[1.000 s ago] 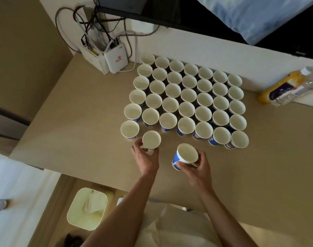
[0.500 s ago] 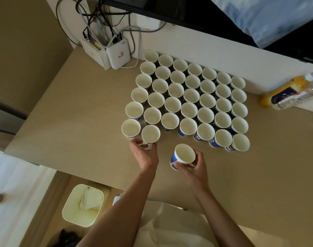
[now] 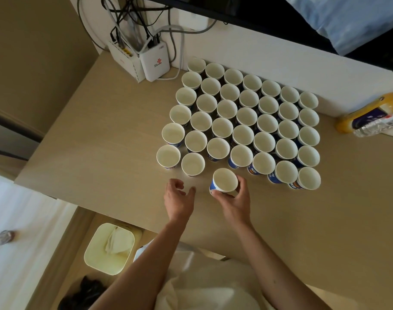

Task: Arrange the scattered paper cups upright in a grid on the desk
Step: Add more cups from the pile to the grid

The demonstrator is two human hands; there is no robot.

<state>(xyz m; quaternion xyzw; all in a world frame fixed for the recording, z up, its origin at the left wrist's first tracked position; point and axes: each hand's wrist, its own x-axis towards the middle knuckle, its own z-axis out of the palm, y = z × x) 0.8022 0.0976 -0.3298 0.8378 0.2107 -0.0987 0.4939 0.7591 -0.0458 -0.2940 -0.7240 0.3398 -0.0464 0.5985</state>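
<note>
The right hand grips one paper cup from its near side, with fingers and thumb curled round the wall. The mouth is upward and the cup leans a little. I cannot tell whether its base touches the worktop. This cup is just in front of the grid, which stands against the back edge of the worktop. The left hand holds nothing. Its fingers are loosely bent, near the second cup of the new front row, which stands beside the end cup.

I think the held cup belongs in the free place next to the second cup. The main danger is contact. The cups are empty, probably very light, and they stand almost rim to rim. If the held cup comes in sideways and pushes a neighbour, that one may slide or fall against the next, and part of the row may lose its line. It is safer to bring the cup down from above.

If the cup is released while it leans, it can tip over. A strong squeeze may also dent the paper wall.

The left hand could knock the second cup if it moves without care. A fallen cup could roll over the near edge of the worktop, towards the bin.
</note>
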